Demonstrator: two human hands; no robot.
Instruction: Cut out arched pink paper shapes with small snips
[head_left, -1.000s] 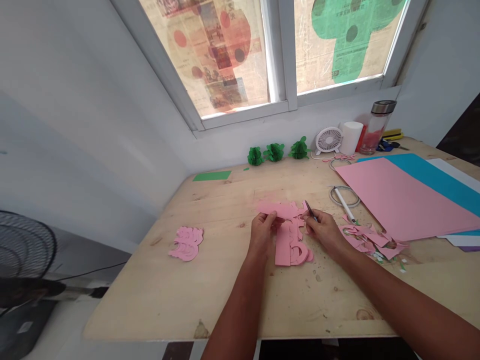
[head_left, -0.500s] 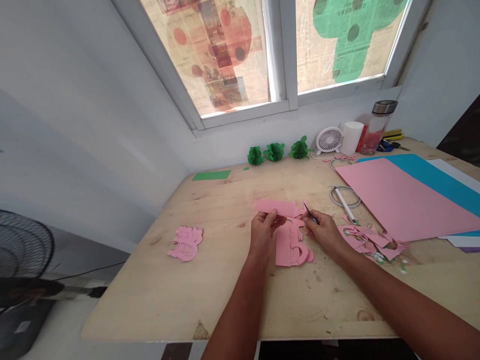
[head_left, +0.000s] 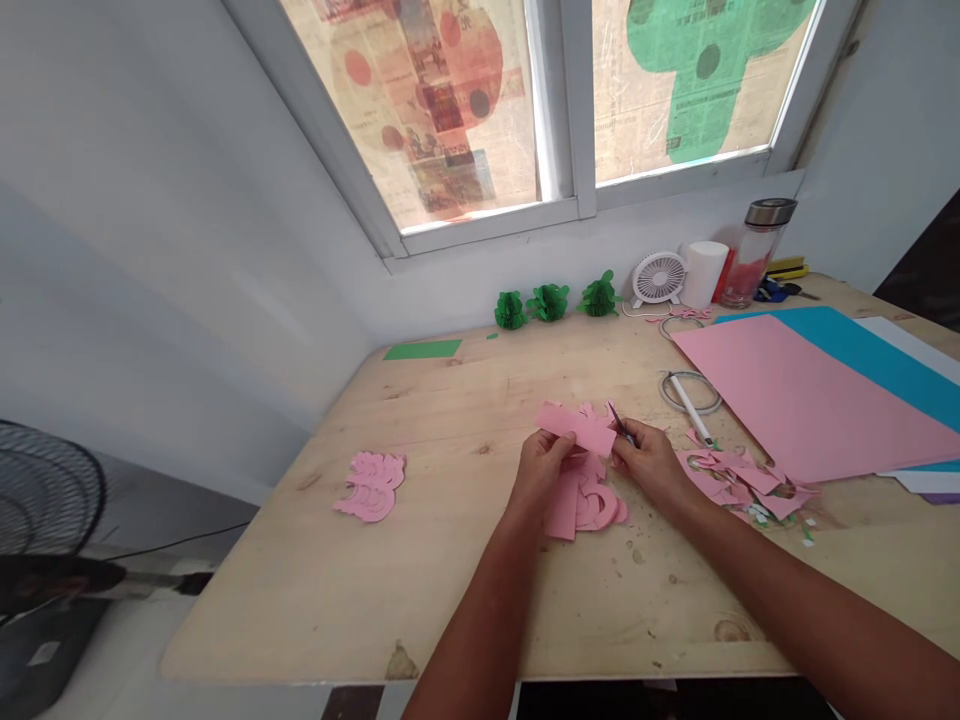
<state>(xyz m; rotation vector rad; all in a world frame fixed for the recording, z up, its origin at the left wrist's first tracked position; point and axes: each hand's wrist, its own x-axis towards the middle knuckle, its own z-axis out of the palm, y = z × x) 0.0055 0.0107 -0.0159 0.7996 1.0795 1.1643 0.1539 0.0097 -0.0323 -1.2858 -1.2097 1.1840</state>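
My left hand [head_left: 546,465] is closed on a strip of pink paper [head_left: 576,426], thumb on top, holding it above the table. My right hand [head_left: 646,455] grips a small pair of scissors [head_left: 621,424]; their dark blades point up and left, and the handles are mostly hidden in the fingers. The strip's right end lies close to the right fingertips; whether they touch it I cannot tell. Beneath the hands are more pink paper pieces [head_left: 598,508], some with curved cut edges. Farther left lies a group of pink scalloped cut-outs [head_left: 370,487].
Pink scraps [head_left: 739,480] lie right of my right hand, near a white pen [head_left: 691,410] and a coiled wire. Large pink sheets [head_left: 817,395] cover the table's right side. Green paper figures [head_left: 550,303], a small fan [head_left: 658,278] and a glass bottle [head_left: 759,255] stand at the back.
My left hand has moved slightly right, bringing the pink strip over toward the scissors. The strip now tilts down to the right and covers part of the cut pieces.
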